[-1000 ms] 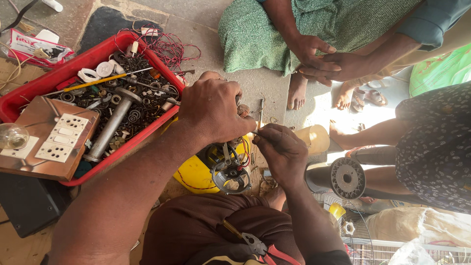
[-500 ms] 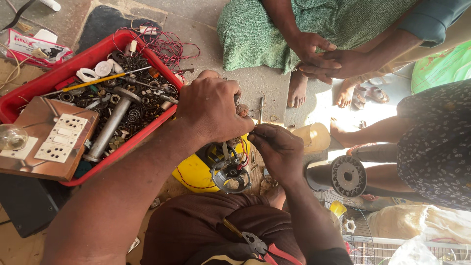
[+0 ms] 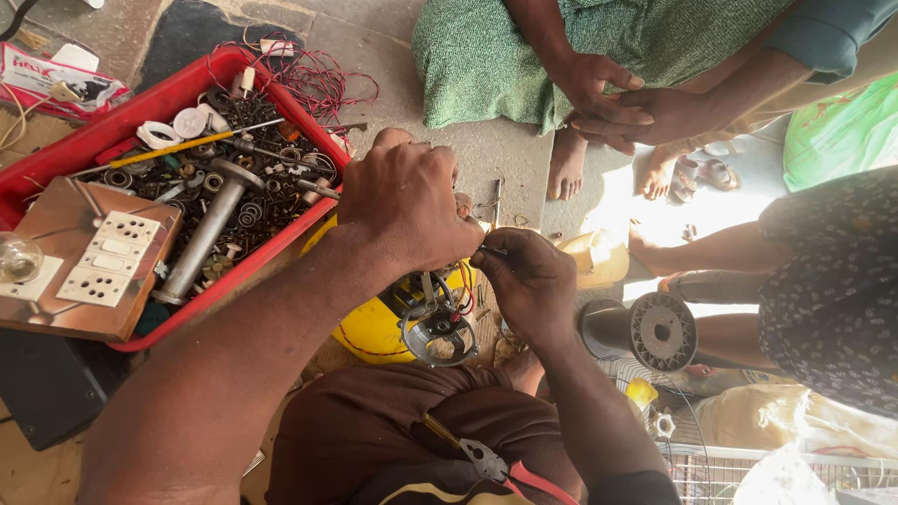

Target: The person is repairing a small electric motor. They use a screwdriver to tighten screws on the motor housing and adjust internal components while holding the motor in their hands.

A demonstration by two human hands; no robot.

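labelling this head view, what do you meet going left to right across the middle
light bulb → white switch board → metal tube in the red tray → left hand → right hand → round black fan motor

1. floor: bare grey concrete with a darker patch at the top left.
2. red tray lies on it at the left, full of metal parts, with red wire spilling over its far corner onto the floor.
3. wooden switchboard rests across the tray's near corner.
4. black box lies just beside the tray, nearer the camera.
5. a packet lies at the far left.
6. a bare foot stands on the floor beyond the hands.
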